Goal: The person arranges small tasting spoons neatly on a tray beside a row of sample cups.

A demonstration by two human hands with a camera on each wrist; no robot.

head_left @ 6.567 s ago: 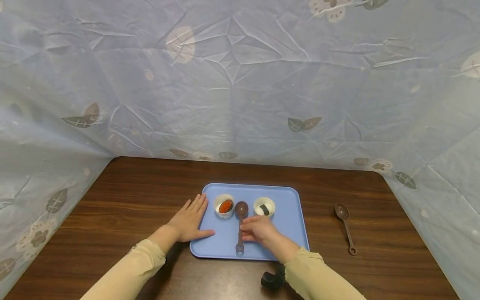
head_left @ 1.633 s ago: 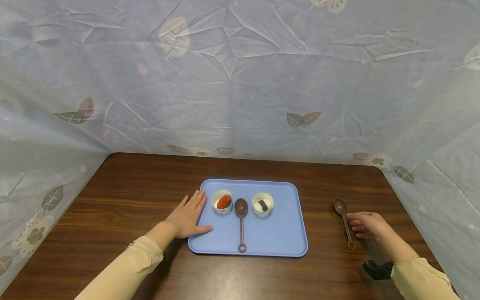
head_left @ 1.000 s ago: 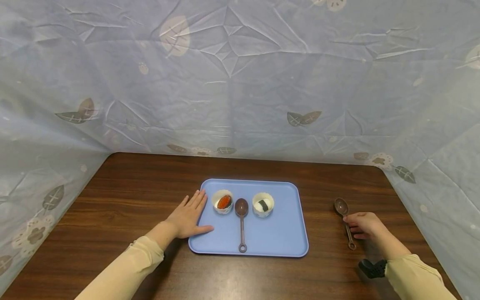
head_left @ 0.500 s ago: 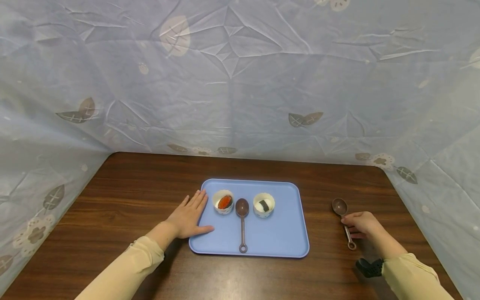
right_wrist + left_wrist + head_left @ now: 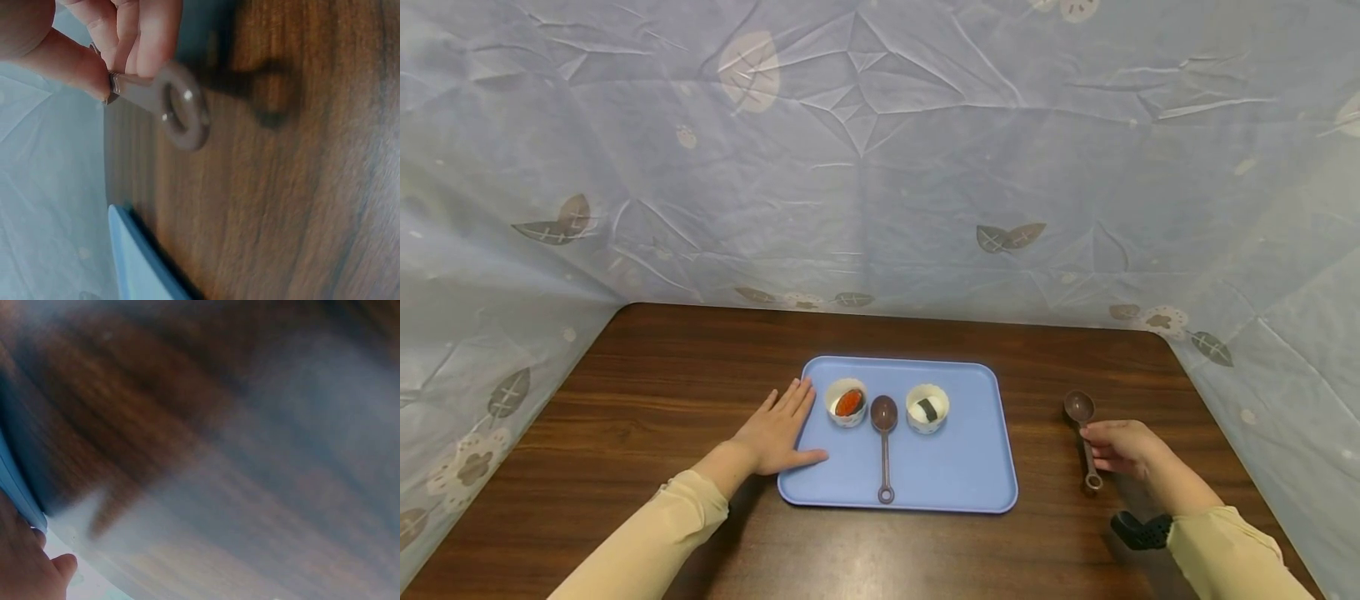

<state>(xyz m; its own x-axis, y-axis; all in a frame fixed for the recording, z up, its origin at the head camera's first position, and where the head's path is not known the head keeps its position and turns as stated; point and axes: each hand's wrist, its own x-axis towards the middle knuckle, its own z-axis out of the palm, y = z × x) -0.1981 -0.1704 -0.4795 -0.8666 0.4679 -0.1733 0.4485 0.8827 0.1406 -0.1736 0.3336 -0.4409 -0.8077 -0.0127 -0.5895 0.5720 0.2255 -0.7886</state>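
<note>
To the right of the tray, my right hand [image 5: 1122,448] pinches a brown spoon [image 5: 1079,407] by its handle. In the right wrist view the thumb and fingers press on the handle, and its ring end [image 5: 181,106] stands off the table with a shadow beside it. My left hand [image 5: 775,433] lies flat with spread fingers on the left edge of the blue tray [image 5: 958,475]. On that tray a second brown spoon [image 5: 884,415] lies between two small white bowls. The left bowl [image 5: 847,420] holds a red-topped sushi piece [image 5: 849,403]; the right bowl [image 5: 927,427] holds a white piece with a dark band [image 5: 927,409].
A dark wood table [image 5: 700,367] surrounds the tray. Patterned grey-blue sheeting [image 5: 865,192] hangs behind it and along both sides. A black strap piece [image 5: 1141,531] is worn at the right wrist.
Since the oldest frame, my right hand has left the tray's spoon and moved right to the other one. It has gripped that spoon's handle and raised it slightly. My left hand stays put.
</note>
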